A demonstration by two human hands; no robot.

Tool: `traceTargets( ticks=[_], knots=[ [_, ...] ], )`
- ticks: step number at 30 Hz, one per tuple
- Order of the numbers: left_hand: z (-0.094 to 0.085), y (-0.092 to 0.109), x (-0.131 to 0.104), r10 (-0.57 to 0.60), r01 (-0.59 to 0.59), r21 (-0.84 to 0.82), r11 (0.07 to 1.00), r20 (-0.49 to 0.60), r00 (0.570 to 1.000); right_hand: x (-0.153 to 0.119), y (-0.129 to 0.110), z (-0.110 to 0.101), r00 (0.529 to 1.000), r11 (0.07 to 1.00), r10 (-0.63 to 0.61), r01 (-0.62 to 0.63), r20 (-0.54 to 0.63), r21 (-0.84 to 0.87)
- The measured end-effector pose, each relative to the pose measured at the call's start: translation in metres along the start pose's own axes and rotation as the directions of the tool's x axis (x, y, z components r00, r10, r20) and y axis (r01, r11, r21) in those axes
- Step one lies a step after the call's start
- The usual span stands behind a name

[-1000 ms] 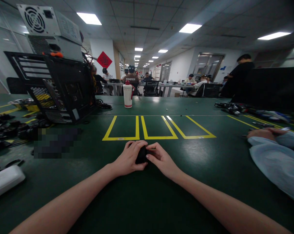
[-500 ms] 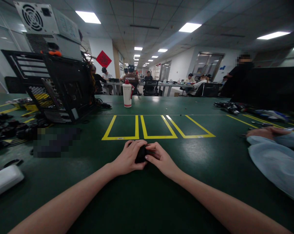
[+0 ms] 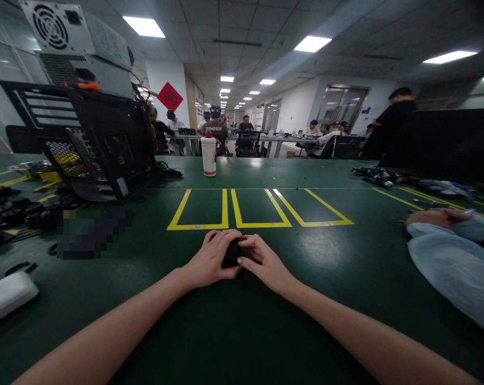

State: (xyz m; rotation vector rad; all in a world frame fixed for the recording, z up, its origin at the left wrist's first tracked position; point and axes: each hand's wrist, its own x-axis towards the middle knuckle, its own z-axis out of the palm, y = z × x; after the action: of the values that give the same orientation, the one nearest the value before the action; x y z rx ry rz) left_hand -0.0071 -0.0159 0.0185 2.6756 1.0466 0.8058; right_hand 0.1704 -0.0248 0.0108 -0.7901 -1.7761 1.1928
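A small dark rounded object [image 3: 230,255] is between my two hands, just in front of the yellow taped outlines [image 3: 261,225] on the green table. My left hand [image 3: 213,258] wraps round it from the left, with the fingers over its top and the thumb below. From the right, my right hand [image 3: 261,259] grips its edge between thumb and fingers. Much of the object is hidden by the fingers, so I cannot make out what it is.
A black computer case [image 3: 101,144] with metal power supplies [image 3: 81,45] on top stands at left. A white bottle [image 3: 209,155] is beyond the outlines. At right are a co-worker's sleeves [image 3: 446,262] and cables [image 3: 380,175]; a white object [image 3: 9,297] lies near left.
Both hands stay almost in place round the dark object, with only a very slight shift of the fingers. The view has moved a little.
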Motion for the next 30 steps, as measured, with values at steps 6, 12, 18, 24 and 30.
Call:
traceTargets(
  ticks=[6,12,18,24,30],
  knots=[
    [0.0005,-0.0011,-0.0007,-0.008,0.008,0.004,1.0,0.006,1.0,0.0019,0.0032,-0.0011,1.0,0.999,0.018,-0.019,-0.017,-0.029],
    [0.0003,-0.0009,-0.0012,-0.003,0.003,0.008,1.0,0.0,1.0,0.0006,-0.0014,-0.0005,1.0,0.999,0.01,-0.01,-0.006,-0.036],
    [-0.0001,-0.0003,-0.0005,-0.005,0.005,-0.004,1.0,0.004,1.0,-0.0005,-0.0023,-0.0006,1.0,1.0,0.003,-0.003,-0.012,-0.02],
    [-0.0001,-0.0013,-0.0009,-0.011,0.011,-0.007,1.0,0.008,1.0,0.0006,-0.0016,-0.002,0.998,0.998,0.047,-0.048,-0.035,-0.032],
    [0.0,-0.0009,-0.0007,-0.012,0.012,0.002,1.0,0.005,1.0,0.0004,0.0008,-0.0012,1.0,1.0,0.0,-0.001,-0.019,-0.016]
  ],
)
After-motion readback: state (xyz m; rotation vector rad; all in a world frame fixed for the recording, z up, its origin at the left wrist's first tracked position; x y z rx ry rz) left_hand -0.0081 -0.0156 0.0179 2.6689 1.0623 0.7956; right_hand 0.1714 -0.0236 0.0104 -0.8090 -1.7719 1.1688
